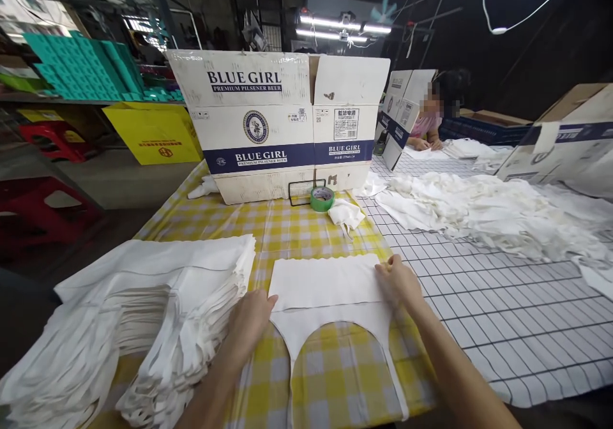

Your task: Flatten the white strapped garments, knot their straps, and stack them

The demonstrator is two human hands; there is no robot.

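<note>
A white fabric garment piece point(330, 288) lies flat on the yellow checked tablecloth point(268, 231). It has a wavy top edge, a folded band and two thin straps curving toward me around a wide opening. At its left edge my left hand point(253, 314) is closed, with the thumb at the cloth. My right hand point(400, 280) pinches the upper right edge, fingers bent. Left of my left hand rises a thick stack of similar white pieces point(191, 256), its straps hanging toward me.
A white Blue Girl carton point(287, 122) stands behind, with green tape point(322, 199) and a crumpled white cloth point(345, 215) before it. A heap of white fabric point(479, 212) covers part of the grid-patterned cloth point(460, 288) at right. Another person point(431, 119) sits beyond.
</note>
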